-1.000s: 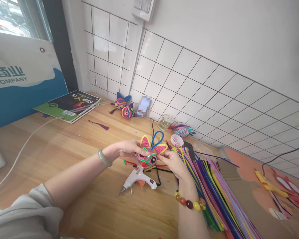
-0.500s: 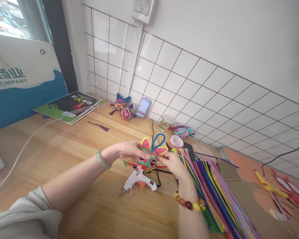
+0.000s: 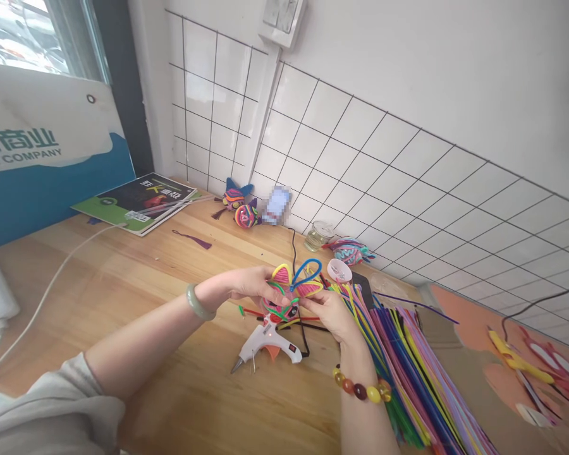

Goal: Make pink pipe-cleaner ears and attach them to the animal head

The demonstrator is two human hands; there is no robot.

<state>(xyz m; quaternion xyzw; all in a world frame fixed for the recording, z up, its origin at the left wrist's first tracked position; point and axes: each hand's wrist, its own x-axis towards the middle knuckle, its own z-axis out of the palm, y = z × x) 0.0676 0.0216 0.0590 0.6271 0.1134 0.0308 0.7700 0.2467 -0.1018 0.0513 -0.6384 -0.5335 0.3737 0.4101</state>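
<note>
Both my hands hold a pipe-cleaner animal head (image 3: 281,309) with pink ears edged in yellow, green trim and dark eyes. A blue pipe-cleaner loop (image 3: 308,273) stands up from its top. My left hand (image 3: 258,284) is closed around the left side, thumb across the front. On the right, my right hand (image 3: 329,311) pinches near the right ear; its fingertips are partly hidden. Just below, a white hot glue gun (image 3: 269,344) rests on its stand on the wooden table (image 3: 208,392), nozzle pointing to the lower left.
A bundle of coloured pipe cleaners (image 3: 412,366) lies to the right. Finished pipe-cleaner figures (image 3: 246,215), a blurred phone (image 3: 277,205), a glass jar (image 3: 318,235) and a small white dish (image 3: 339,270) line the wall. Yellow-handled pliers (image 3: 516,359) lie far right, a booklet (image 3: 142,202) far left.
The view has shifted slightly, so the surroundings sit a little further right. Both hands keep their hold on the animal head, with hardly any movement.
</note>
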